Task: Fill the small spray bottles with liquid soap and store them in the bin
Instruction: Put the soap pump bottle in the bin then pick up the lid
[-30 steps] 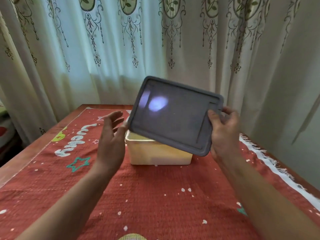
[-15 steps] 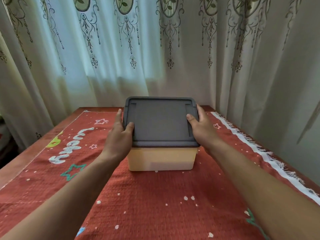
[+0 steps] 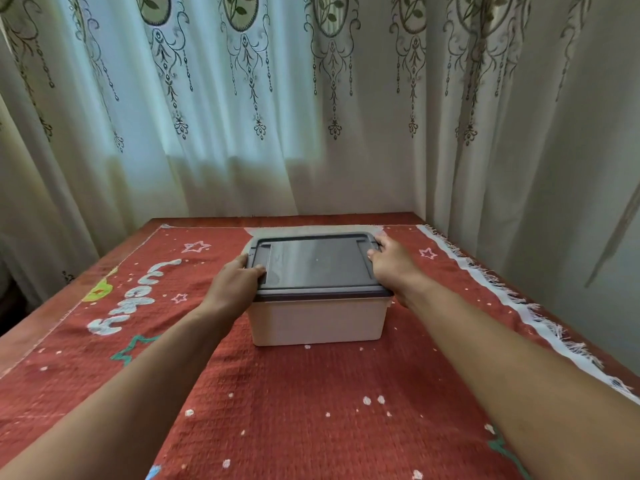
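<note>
Bin (image 3: 317, 320) of pale plastic stands on the desk (image 3: 34, 327) between the two hands. Its grey lid (image 3: 318, 261) lies flat on top and covers it fully, so the inside is hidden. The left hand (image 3: 235, 282) holds the left edge of the lid: the thumb lies on the top surface and the other fingers bend down around the rim. The right hand (image 3: 391, 265) holds the right edge, nearer to the far corner, with its fingers curled over the rim; its thumb I cannot see clearly. Both forearms reach forward from the near side, one on each side of the bin. Under the hands and the bin a red cloth (image 3: 311, 410) covers most of the desk. To the left of the left hand the cloth carries white letters (image 3: 138, 296) and some small stars. To the right of the right hand runs its white fringe (image 3: 519, 306). Beyond the hands, behind the far edge of the desk, hang pale curtains (image 3: 242, 133) with a dark printed ornament.
</note>
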